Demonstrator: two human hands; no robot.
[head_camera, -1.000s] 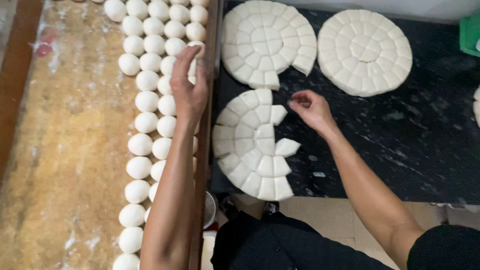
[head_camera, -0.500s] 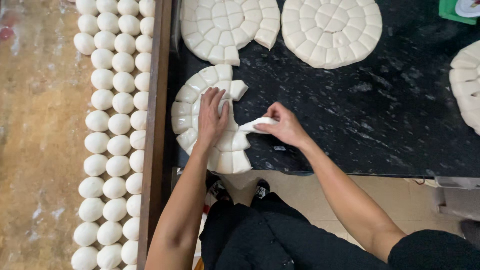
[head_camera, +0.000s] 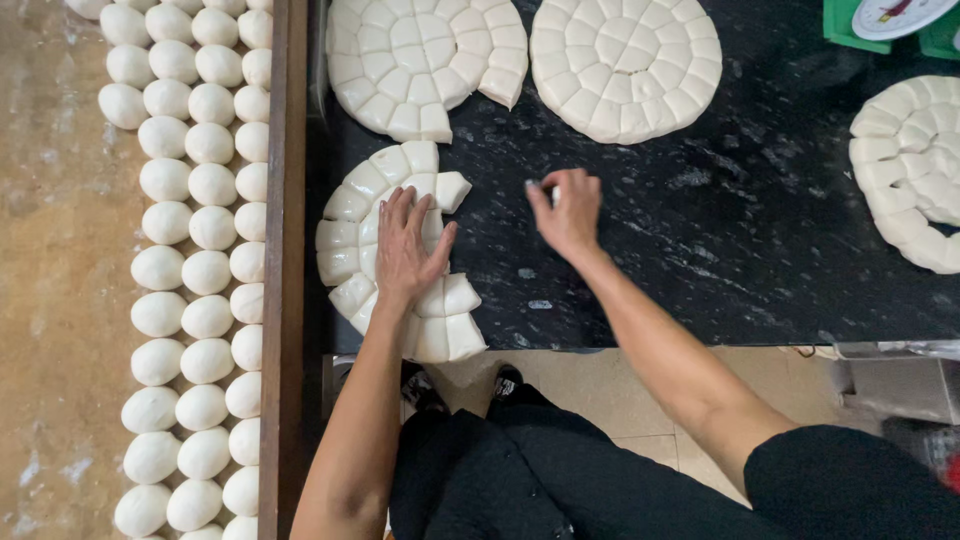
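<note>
My left hand (head_camera: 405, 250) lies flat, fingers spread, on a partly used round of cut white dough (head_camera: 345, 235) near the front edge of the black counter (head_camera: 720, 260). Wedges are gone from the round's right side. My right hand (head_camera: 567, 212) is to the right of it on the bare counter. Its fingers curl around a small dough piece (head_camera: 553, 190), of which only a white sliver shows.
Rows of smooth dough balls (head_camera: 190, 250) fill a floured wooden board at the left, behind a wooden rail (head_camera: 285, 300). Two more cut dough rounds (head_camera: 410, 60) (head_camera: 625, 65) lie at the back and another (head_camera: 910, 160) at the right. A green scale (head_camera: 890, 15) stands at the top right.
My left hand came off the dough balls and settled on the cut round. My right hand pulled a piece from the round and carried it right onto the counter.
</note>
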